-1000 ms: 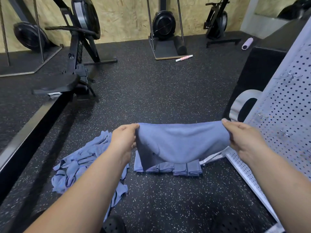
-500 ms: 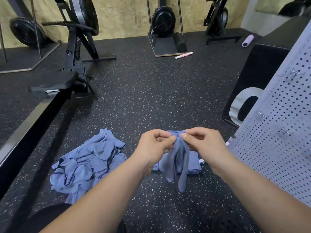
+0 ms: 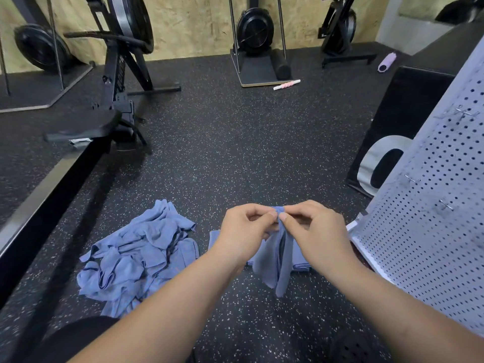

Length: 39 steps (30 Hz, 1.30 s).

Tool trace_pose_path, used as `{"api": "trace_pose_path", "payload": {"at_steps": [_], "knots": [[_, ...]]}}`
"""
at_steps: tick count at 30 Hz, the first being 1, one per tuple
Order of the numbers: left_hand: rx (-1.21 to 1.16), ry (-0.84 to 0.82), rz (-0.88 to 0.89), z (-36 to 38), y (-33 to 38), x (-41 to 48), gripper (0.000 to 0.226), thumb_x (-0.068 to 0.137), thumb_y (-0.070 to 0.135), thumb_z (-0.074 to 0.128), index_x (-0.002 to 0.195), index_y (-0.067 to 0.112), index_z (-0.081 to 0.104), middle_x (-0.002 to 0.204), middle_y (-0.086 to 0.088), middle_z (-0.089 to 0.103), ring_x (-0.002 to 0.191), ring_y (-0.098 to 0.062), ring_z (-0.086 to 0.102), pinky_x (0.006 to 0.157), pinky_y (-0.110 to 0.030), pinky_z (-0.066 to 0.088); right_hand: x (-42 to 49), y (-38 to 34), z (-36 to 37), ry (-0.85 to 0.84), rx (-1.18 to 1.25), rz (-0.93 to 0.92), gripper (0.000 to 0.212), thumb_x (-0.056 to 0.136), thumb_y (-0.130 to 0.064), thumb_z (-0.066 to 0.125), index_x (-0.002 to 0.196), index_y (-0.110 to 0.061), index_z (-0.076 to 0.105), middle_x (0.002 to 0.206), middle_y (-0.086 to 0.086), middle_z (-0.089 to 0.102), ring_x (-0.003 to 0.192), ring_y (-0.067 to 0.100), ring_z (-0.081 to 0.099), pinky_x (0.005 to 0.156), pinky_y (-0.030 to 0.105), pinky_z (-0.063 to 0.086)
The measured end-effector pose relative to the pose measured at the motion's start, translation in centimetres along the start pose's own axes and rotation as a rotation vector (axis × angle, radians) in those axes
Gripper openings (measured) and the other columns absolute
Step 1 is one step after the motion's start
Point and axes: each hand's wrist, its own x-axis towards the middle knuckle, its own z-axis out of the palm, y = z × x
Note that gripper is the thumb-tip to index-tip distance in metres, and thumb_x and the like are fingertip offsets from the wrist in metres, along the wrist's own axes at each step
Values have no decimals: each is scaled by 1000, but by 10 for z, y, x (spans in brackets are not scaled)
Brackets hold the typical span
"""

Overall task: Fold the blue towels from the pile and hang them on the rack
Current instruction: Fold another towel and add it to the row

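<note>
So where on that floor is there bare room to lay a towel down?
The widest bare floor lies beyond the held towel, between the rowing machine and the black box. A smaller patch lies under it, between the left forearm and right forearm. It is crowded between the crumpled pile and folded stack, and beside the perforated rack.

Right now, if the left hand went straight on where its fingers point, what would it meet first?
Probably the right hand: the left hand points across at it, both pinch the top of one towel, and only that cloth seems to lie between them.
</note>
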Motion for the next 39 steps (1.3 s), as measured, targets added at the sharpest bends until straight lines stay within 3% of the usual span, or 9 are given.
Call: {"api": "trace_pose_path", "payload": {"at_steps": [4, 8, 13, 17, 20, 23, 27, 33, 39], "knots": [[-106, -123, -31, 0, 8, -4, 23, 101, 18, 63, 109, 8, 81, 107, -14, 80, 112, -33, 74, 103, -44, 58, -2, -3, -4, 33, -92, -89, 20, 85, -24, 87, 99, -34, 78, 94, -18, 67, 84, 5, 68, 78, 27, 57], [-107, -144, -32, -7, 14, 1, 22, 101, 12, 60, 115, 9, 77, 106, -8, 81, 108, -28, 76, 98, -38, 58, 11, -1, -16, 82, -101, -77, 13, 89, -22, 84, 93, -33, 78, 88, -16, 71, 82, 4, 69, 78, 29, 57], [605, -37, 162, -24, -10, 18, 28, 96, 22, 69, 122, 32, 70, 88, 8, 76, 83, -12, 70, 83, -29, 55, 18, -1, -28, 68, 42, -15, 11, 93, -22, 80, 95, -32, 79, 91, -13, 76, 84, 8, 72, 81, 30, 58], [881, -4, 160, -32, -20, 23, 12, 100, 37, 67, 110, 31, 69, 87, 14, 72, 85, -15, 68, 83, -32, 56, 21, -1, -37, 92, 52, -28, 9, 95, -23, 77, 99, -31, 78, 95, -12, 76, 87, 7, 71, 81, 24, 56], [1092, 107, 269, -41, -15, 28, 9, 100, 41, 60, 103, 35, 67, 90, 12, 74, 89, -22, 70, 81, -39, 58, 27, 8, -50, 159, -135, -63, 6, 96, -26, 74, 100, -29, 76, 95, -14, 73, 85, 5, 68, 80, 28, 55], [1297, 258, 515, -49, -1, 33, 16, 102, 37, 56, 106, 34, 71, 100, 8, 72, 92, -25, 68, 79, -39, 51, 28, 19, -60, 97, -429, -96, 2, 95, -32, 70, 96, -31, 71, 90, -16, 66, 85, 12, 61, 76, 37, 53], [1227, 306, 700, -47, 7, 33, 10, 96, 26, 69, 97, 25, 79, 95, 5, 73, 86, -26, 66, 76, -40, 54, 24, 21, -60, 25, -650, -70, 4, 89, -37, 70, 88, -34, 68, 86, -17, 61, 90, 15, 55, 72, 41, 53], [1048, 291, 643, -49, 7, 30, 8, 90, 24, 74, 97, 27, 75, 87, 8, 72, 81, -21, 68, 75, -36, 56, 28, 22, -65, 66, -494, -16, 3, 88, -36, 76, 88, -37, 78, 88, -21, 70, 74, 8, 63, 71, 37, 56], [1016, 240, 637, -57, 11, 30, 7, 91, 20, 74, 92, 26, 71, 81, 9, 70, 77, -20, 67, 74, -41, 56, 33, 25, -73, 17, -419, -26, 6, 92, -36, 78, 90, -42, 77, 89, -25, 72, 85, -4, 65, 79, 35, 56]]}}
